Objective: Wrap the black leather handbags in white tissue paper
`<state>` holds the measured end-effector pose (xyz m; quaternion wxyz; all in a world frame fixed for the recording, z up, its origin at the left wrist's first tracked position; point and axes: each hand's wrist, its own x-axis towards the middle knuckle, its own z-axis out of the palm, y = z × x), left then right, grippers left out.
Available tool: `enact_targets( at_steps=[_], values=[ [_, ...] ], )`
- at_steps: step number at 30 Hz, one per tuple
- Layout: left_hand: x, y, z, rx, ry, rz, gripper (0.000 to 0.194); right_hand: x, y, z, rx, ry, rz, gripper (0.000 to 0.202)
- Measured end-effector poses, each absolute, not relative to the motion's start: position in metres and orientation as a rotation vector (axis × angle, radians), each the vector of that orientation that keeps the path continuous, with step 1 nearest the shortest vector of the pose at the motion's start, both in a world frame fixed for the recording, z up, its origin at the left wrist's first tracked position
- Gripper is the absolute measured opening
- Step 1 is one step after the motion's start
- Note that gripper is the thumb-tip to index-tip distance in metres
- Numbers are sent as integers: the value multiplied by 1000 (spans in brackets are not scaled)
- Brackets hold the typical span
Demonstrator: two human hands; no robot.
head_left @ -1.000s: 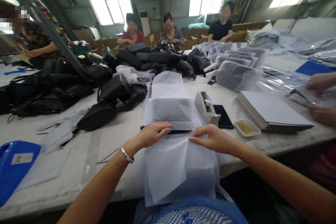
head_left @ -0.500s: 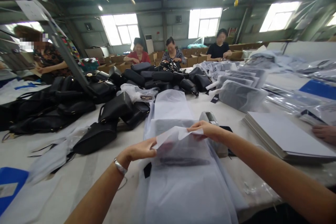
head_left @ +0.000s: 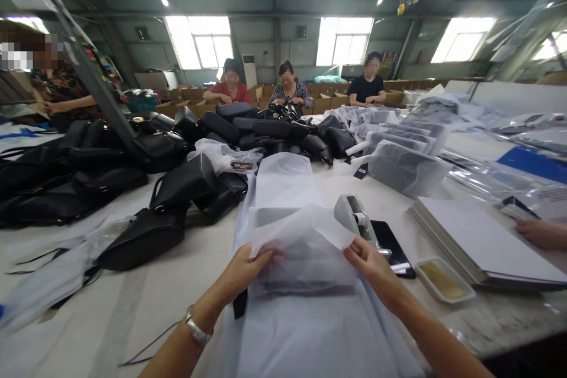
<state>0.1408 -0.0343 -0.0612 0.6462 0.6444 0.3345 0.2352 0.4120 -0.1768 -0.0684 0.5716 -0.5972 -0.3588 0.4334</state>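
As the view looks down from the wearer's head, two bare forearms reach forward over a pale counter [head_left: 186, 283]. The left hand [head_left: 241, 274], a silver bracelet [head_left: 197, 328] at its wrist, pinches the left edge of a sheer white tissue sheet [head_left: 301, 236], its fingers closed on the paper. The right hand [head_left: 372, 263] grips the sheet's right edge the same way. The sheet lies draped over a dark, flat item [head_left: 301, 280] at the counter's near middle, seen only dimly through the paper.

Just beside the right hand stands a white tape dispenser [head_left: 354, 218], with a black phone [head_left: 392, 245] lying against it and a small shallow tray [head_left: 445, 280] nearby. To the right sits a stack of white boards [head_left: 482, 242], and another person's hand [head_left: 540, 233] rests at the far right edge.

Left of the sheet, black handbags [head_left: 155, 218] lie heaped across the counter. Further back are wrapped bags [head_left: 403, 168]. Beyond them, three people [head_left: 290, 88] sit at the far end, below bright windows [head_left: 199, 41].
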Motion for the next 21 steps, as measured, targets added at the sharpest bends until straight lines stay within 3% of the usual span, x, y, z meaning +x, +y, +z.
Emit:
enact_targets(
  at_steps=[5, 11, 15, 21],
  values=[
    [142, -37, -58, 1448, 784, 535, 43, 399, -186, -80, -1526, -941, 832, 72],
    [141, -36, -62, 1444, 757, 547, 49, 395, -191, -71, -1810, -1107, 664, 54],
    [140, -35, -64, 1483, 745, 536, 53, 388, -194, -67, -1847, -1183, 334, 31],
    [139, -35, -65, 1601, 778, 561, 52, 384, -193, -78, -1763, -1224, 218, 30]
  ],
)
